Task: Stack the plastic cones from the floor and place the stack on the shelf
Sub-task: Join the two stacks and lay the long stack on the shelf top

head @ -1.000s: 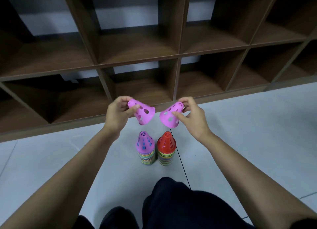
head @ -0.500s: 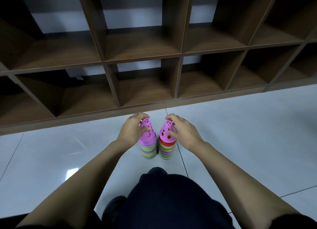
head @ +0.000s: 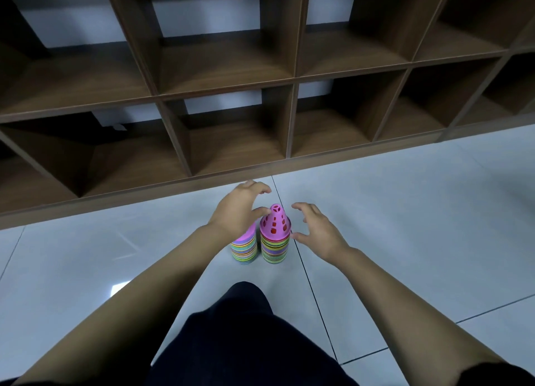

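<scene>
Across the top of my feed runs the wooden shelf (head: 225,87), a dark brown grid of open cubbies whose lowest row meets the ground. Below it spreads the tiled floor (head: 405,212), pale grey with thin dark joints. At the bottom edge I see a knee (head: 246,327) in dark cloth, and two bare forearms reach forward on either side of it.

The left hand (head: 240,212) hovers with its fingers spread and loosely curved, gripping nothing that I can see; its palm hides the top of the left stack (head: 244,249), and its thumb lies close to the tip of the neighbouring cone. The right hand (head: 318,232) is likewise spread wide, fingers bent in the air, holding nothing, just beside the right stack (head: 274,249).

Both stacks of many-coloured cones stand upright on the floor, side by side and touching or nearly so, a little in front of the shelf. A pink cone (head: 275,225) with small holes caps the right stack.
</scene>
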